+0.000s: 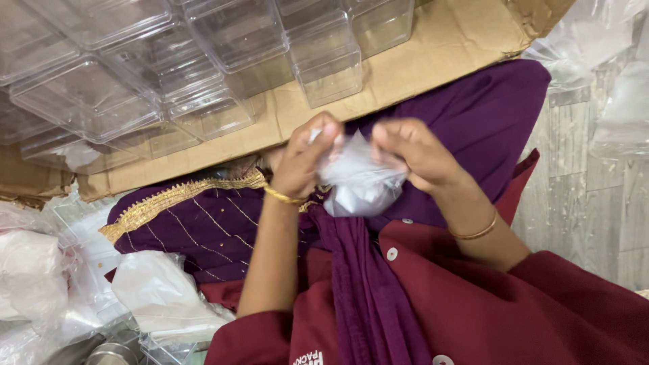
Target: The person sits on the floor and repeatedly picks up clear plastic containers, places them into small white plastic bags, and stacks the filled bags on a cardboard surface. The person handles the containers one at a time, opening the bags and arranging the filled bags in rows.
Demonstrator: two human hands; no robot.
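Right now I see both hands raised in front of the chest, pinching a small clear plastic bag (358,184) between them, over the lap and just below the edge of a flattened cardboard sheet (433,47). The left hand (303,162) is curled tight, fingertips nipping the bag's upper edge; the right hand (414,152) grips the opposite edge, knuckles up, wrist bent inward. Both wear a thin gold bangle (476,233).

My worry is the film: it looks thin and crumpled, and if the two hands pull apart too hard, I judge it could tear or slip out of the pinch and drop onto the purple cloth (223,230) below. I cannot tell what is inside the bag, if anything.

Clear plastic boxes (203,61) sit stacked on the cardboard just beyond the hands, close enough that a sudden jerk forward might knock them. More crumpled plastic bags (159,290) lie at the left.
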